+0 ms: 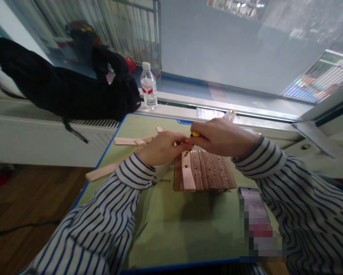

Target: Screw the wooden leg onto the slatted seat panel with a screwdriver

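A slatted wooden panel (pixel 208 172) with a pale drilled strip along its left side lies on the green table (pixel 171 225). My right hand (pixel 221 136) is closed around a yellow-handled tool (pixel 194 134), probably a screwdriver, whose tip points down at the panel's far left corner. My left hand (pixel 161 148) is pinched together right beside that tip, fingers touching the right hand; what it pinches is too small to make out. Both hands hover over the panel's far edge.
Long pale wooden sticks (pixel 125 152) lie crossed to the left of my hands. A phone (pixel 256 212) rests at the right front of the table. A water bottle (pixel 148 88) and a black bag (pixel 74 91) sit on the sill behind.
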A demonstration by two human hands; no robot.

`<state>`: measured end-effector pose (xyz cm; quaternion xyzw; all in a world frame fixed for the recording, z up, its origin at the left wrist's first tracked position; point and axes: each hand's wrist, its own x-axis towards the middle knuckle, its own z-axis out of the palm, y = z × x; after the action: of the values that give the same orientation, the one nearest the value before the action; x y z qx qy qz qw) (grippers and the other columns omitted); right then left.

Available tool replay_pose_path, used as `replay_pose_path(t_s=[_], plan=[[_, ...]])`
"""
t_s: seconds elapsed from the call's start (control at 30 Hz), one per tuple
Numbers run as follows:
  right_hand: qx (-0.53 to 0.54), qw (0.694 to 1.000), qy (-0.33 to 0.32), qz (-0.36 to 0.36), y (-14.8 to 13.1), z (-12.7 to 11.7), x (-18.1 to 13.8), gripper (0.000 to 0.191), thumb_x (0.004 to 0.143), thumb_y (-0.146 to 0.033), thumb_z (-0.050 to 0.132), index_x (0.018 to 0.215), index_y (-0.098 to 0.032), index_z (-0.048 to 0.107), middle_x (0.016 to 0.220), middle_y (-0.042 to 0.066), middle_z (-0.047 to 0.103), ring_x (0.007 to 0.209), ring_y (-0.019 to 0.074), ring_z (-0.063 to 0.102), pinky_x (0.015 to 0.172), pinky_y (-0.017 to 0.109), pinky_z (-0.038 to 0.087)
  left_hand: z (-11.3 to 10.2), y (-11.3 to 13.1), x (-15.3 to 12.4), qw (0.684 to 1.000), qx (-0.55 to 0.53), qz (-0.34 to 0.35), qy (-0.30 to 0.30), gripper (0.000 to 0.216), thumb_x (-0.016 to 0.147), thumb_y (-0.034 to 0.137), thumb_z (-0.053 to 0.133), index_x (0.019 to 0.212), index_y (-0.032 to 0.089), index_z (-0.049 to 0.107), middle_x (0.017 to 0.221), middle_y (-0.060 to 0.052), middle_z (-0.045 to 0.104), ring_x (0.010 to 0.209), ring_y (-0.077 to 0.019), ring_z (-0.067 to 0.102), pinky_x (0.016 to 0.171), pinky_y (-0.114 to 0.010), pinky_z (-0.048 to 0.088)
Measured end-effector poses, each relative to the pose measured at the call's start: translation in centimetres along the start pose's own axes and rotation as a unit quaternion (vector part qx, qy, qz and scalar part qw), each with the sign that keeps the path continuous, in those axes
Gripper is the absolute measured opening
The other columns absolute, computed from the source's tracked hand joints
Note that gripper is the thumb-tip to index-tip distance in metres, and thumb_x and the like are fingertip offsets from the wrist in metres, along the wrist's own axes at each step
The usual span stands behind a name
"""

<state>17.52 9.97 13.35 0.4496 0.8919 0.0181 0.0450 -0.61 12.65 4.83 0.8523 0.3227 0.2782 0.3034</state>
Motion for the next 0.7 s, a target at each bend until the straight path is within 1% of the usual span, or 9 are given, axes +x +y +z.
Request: replay_pose_path(t_s=[0.1,0.2,0.27,0.37,0.47,0.53,0.6,0.7], plan=[[-0.001,1.0,-0.005,0.002,-0.1,0.0,0.1,0.052,0.093,-0.054,0.022,0.098,-0.017,0.058,0.074,0.006,0.061,0.06,0.0134,0.047,0.056,0.029,0.022,0.2,0.1,0.1,1.0,0.017,-0.01,0.013,0.025,0.083,0.037,0.057,0.091,0.019,0.072,0.062,0.003,0.062,0.055,-0.0086,0.048,0.053,-0.021,0.032],[-0.004,1.0,-0.011,0.005,-0.1,-0.1,0.2,0.051,0.093,-0.054,0.023,0.099,-0.016,0.058,0.075,0.006,0.062,0.061,0.0136,0.048,0.056,0.029,0.022,0.4,0.3,0.2,0.998,0.036,-0.03,0.048,0.024,0.078,0.04,0.063,0.084,0.019,0.073,0.058,0.003,0.06,0.053,-0.0085,0.047,0.052,-0.022,0.031],[-0.009,1.0,-0.012,0.008,-0.2,-0.1,0.2,0.05,0.093,-0.053,0.025,0.1,-0.016,0.057,0.075,0.007,0.062,0.061,0.0138,0.049,0.056,0.029,0.022,0.5,0.3,0.2,0.996,0.044,-0.04,0.059,0.024,0.076,0.041,0.065,0.079,0.019,0.073,0.057,0.003,0.06,0.053,-0.0086,0.047,0.051,-0.022,0.03],[-0.015,1.0,-0.012,0.004,-0.3,-0.4,0.1,0.047,0.093,-0.052,0.027,0.1,-0.016,0.056,0.078,0.008,0.064,0.062,0.0142,0.051,0.055,0.029,0.022,0.4,0.3,0.1,0.997,0.046,-0.046,0.052,0.025,0.076,0.042,0.065,0.077,0.018,0.073,0.056,0.002,0.06,0.053,-0.0086,0.046,0.051,-0.023,0.029],[-0.01,1.0,-0.011,-0.019,-0.4,-0.9,0.0,0.043,0.092,-0.052,0.033,0.103,-0.017,0.055,0.084,0.008,0.065,0.064,0.0144,0.053,0.053,0.028,0.022,0.2,0.1,0.0,0.997,0.039,-0.044,0.047,0.031,0.079,0.046,0.061,0.078,0.017,0.073,0.058,0.001,0.061,0.052,-0.0087,0.046,0.051,-0.023,0.028],[-0.003,0.999,-0.008,-0.039,-0.5,-1.2,-0.1,0.035,0.092,-0.045,0.036,0.105,-0.018,0.055,0.091,0.007,0.065,0.067,0.0143,0.054,0.054,0.027,0.023,0.2,0.0,0.0,0.998,0.034,-0.041,0.04,0.033,0.079,0.047,0.06,0.078,0.017,0.073,0.058,0.0,0.061,0.052,-0.0086,0.045,0.051,-0.023,0.028],[0.002,0.998,-0.008,-0.055,-0.5,-1.3,-0.1,0.029,0.092,-0.037,0.036,0.103,-0.019,0.056,0.095,0.006,0.065,0.071,0.014,0.054,0.055,0.027,0.024,0.2,-0.1,0.0,0.998,0.031,-0.038,0.035,0.03,0.078,0.045,0.061,0.078,0.017,0.073,0.057,0.001,0.06,0.052,-0.0087,0.044,0.051,-0.023,0.028],[-0.001,0.998,-0.005,-0.059,-0.6,-1.1,0.0,0.027,0.092,-0.033,0.035,0.097,-0.018,0.057,0.092,0.006,0.064,0.072,0.014,0.053,0.057,0.028,0.025,0.1,0.0,0.0,0.998,0.028,-0.035,0.031,0.028,0.078,0.043,0.062,0.08,0.017,0.073,0.057,0.001,0.06,0.053,-0.0088,0.044,0.051,-0.023,0.029]])
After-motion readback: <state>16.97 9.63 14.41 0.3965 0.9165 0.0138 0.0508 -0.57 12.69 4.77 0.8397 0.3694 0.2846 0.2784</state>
